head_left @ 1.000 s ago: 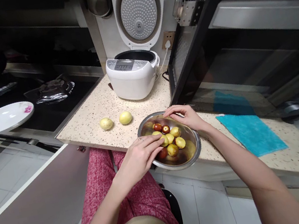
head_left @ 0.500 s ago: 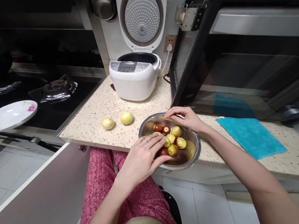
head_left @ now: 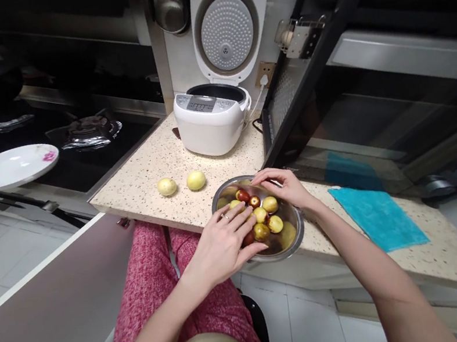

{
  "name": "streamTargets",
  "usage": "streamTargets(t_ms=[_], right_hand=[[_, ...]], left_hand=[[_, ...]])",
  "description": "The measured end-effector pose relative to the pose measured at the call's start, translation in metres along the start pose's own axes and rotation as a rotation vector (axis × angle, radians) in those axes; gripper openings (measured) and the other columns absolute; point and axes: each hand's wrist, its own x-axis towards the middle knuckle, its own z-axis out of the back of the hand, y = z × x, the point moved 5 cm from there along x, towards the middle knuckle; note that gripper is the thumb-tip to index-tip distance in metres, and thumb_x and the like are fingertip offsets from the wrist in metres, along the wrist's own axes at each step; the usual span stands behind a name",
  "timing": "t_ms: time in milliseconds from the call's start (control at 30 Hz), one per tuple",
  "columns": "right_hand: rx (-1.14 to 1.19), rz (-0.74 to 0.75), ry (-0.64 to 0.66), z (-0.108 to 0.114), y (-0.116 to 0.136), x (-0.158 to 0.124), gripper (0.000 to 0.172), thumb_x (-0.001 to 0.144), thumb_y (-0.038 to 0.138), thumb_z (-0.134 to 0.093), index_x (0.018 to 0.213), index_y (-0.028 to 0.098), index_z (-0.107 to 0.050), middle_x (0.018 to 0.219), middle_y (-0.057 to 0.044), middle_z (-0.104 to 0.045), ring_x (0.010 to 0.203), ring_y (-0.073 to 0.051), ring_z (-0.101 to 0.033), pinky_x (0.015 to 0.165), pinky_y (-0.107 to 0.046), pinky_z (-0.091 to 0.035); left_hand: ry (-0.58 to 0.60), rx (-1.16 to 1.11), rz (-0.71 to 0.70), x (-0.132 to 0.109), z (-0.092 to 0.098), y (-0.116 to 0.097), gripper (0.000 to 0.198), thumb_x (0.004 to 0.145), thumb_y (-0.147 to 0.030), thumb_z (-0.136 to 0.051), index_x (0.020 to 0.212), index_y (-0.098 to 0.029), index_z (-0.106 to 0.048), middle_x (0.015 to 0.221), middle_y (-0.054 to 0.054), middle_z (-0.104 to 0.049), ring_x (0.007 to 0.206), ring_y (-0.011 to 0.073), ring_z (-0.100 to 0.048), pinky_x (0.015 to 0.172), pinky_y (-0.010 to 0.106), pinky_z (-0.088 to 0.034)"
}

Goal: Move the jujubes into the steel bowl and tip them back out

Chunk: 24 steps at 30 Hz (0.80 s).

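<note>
A steel bowl (head_left: 293,236) stands at the counter's front edge, with several yellow-green and red-brown jujubes (head_left: 270,205) inside. Over its left side, my left hand (head_left: 225,239) lies with spread fingers, the tips touching the fruit and hiding some of it. My right hand (head_left: 287,187) holds the bowl's far right rim, fingers along the edge and thumb inward. Two pale jujubes, one on the left (head_left: 166,186) and one beside it (head_left: 196,180), lie on the counter left of the bowl.
Behind the bowl, a white rice cooker (head_left: 211,121) has its lid raised. To the right lie a teal cloth (head_left: 380,215) and a dark appliance with an open door (head_left: 321,42). A flowered plate (head_left: 11,168) sits by the stove (head_left: 91,130); a cabinet door (head_left: 48,303) stands open.
My left hand's fingers have spread apart, and the jujubes under it have shifted slightly. My right hand stays at the rim. The whole view has tilted a little.
</note>
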Motion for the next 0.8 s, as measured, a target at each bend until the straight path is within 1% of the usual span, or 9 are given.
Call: streamTargets(t_ms=[133, 233, 400, 467, 567, 600, 667, 733, 800], right_hand=[[-0.012, 0.003, -0.007, -0.003, 0.004, -0.001, 0.019, 0.097, 0.032, -0.064, 0.094, 0.023, -0.080, 0.102, -0.007, -0.079, 0.102, -0.024, -0.072, 0.097, -0.040, -0.055], [-0.045, 0.008, 0.002, -0.003, 0.007, -0.002, 0.019, 0.097, 0.033, -0.064, 0.096, 0.024, -0.080, 0.103, -0.007, -0.078, 0.101, -0.024, -0.072, 0.099, -0.041, -0.054], [-0.062, -0.006, 0.030, 0.001, 0.006, 0.001, 0.019, 0.097, 0.037, -0.066, 0.097, 0.025, -0.081, 0.103, -0.007, -0.079, 0.106, -0.026, -0.072, 0.104, -0.045, -0.053], [-0.074, -0.020, 0.035, 0.005, 0.007, 0.005, 0.020, 0.097, 0.040, -0.067, 0.100, 0.025, -0.081, 0.108, -0.008, -0.079, 0.109, -0.027, -0.071, 0.105, -0.046, -0.053], [-0.085, -0.080, 0.035, 0.008, 0.009, 0.018, 0.025, 0.095, 0.046, -0.069, 0.105, 0.025, -0.080, 0.113, -0.009, -0.078, 0.110, -0.028, -0.071, 0.101, -0.045, -0.056], [-0.080, -0.112, 0.065, 0.007, 0.010, 0.023, 0.028, 0.095, 0.048, -0.069, 0.107, 0.024, -0.079, 0.114, -0.009, -0.078, 0.109, -0.028, -0.071, 0.100, -0.045, -0.057], [-0.057, -0.182, 0.208, -0.004, 0.012, 0.034, 0.035, 0.094, 0.051, -0.069, 0.114, 0.024, -0.078, 0.120, -0.010, -0.077, 0.111, -0.029, -0.072, 0.100, -0.046, -0.058], [-0.032, -0.228, 0.382, -0.019, 0.014, 0.044, 0.040, 0.094, 0.052, -0.070, 0.122, 0.024, -0.076, 0.127, -0.010, -0.075, 0.117, -0.030, -0.071, 0.104, -0.047, -0.057], [-0.012, -0.235, 0.507, -0.033, 0.018, 0.052, 0.043, 0.093, 0.051, -0.071, 0.125, 0.024, -0.075, 0.130, -0.009, -0.074, 0.120, -0.030, -0.069, 0.107, -0.048, -0.055]], left_hand=[[-0.083, -0.031, -0.149, -0.014, 0.004, -0.009, 0.055, 0.107, -0.053, -0.046, 0.146, -0.015, -0.054, 0.152, 0.012, -0.059, 0.148, 0.0260, -0.050, 0.125, 0.051, -0.037], [-0.157, -0.044, -0.244, -0.027, -0.001, -0.019, 0.057, 0.104, -0.055, -0.053, 0.142, -0.014, -0.057, 0.147, 0.010, -0.064, 0.144, 0.0255, -0.054, 0.127, 0.051, -0.035], [-0.368, 0.009, -0.257, -0.030, -0.017, -0.030, 0.023, 0.107, -0.030, -0.056, 0.121, -0.017, -0.069, 0.118, 0.002, -0.080, 0.121, 0.0158, -0.069, 0.117, 0.039, -0.049], [-0.401, 0.030, -0.259, -0.026, -0.022, -0.033, 0.019, 0.107, -0.020, -0.054, 0.114, -0.017, -0.072, 0.106, 0.002, -0.082, 0.109, 0.0126, -0.072, 0.110, 0.034, -0.054], [-0.427, 0.046, -0.287, -0.025, -0.025, -0.036, 0.018, 0.104, -0.014, -0.056, 0.112, -0.015, -0.073, 0.094, 0.001, -0.080, 0.091, 0.0107, -0.073, 0.100, 0.030, -0.058], [-0.434, 0.044, -0.290, -0.026, -0.024, -0.035, 0.017, 0.103, -0.013, -0.058, 0.112, -0.016, -0.072, 0.090, 0.000, -0.080, 0.085, 0.0104, -0.072, 0.097, 0.029, -0.059], [-0.433, 0.039, -0.273, -0.030, -0.021, -0.032, 0.017, 0.103, -0.014, -0.059, 0.113, -0.017, -0.072, 0.085, -0.002, -0.078, 0.078, 0.0102, -0.070, 0.094, 0.030, -0.059], [-0.411, 0.042, -0.248, -0.035, -0.017, -0.027, 0.017, 0.103, -0.016, -0.059, 0.113, -0.020, -0.072, 0.084, -0.002, -0.077, 0.077, 0.0107, -0.069, 0.090, 0.029, -0.059], [-0.399, 0.047, -0.227, -0.042, -0.010, -0.021, 0.018, 0.104, -0.018, -0.058, 0.114, -0.021, -0.072, 0.086, -0.001, -0.077, 0.079, 0.0116, -0.069, 0.087, 0.028, -0.058]])
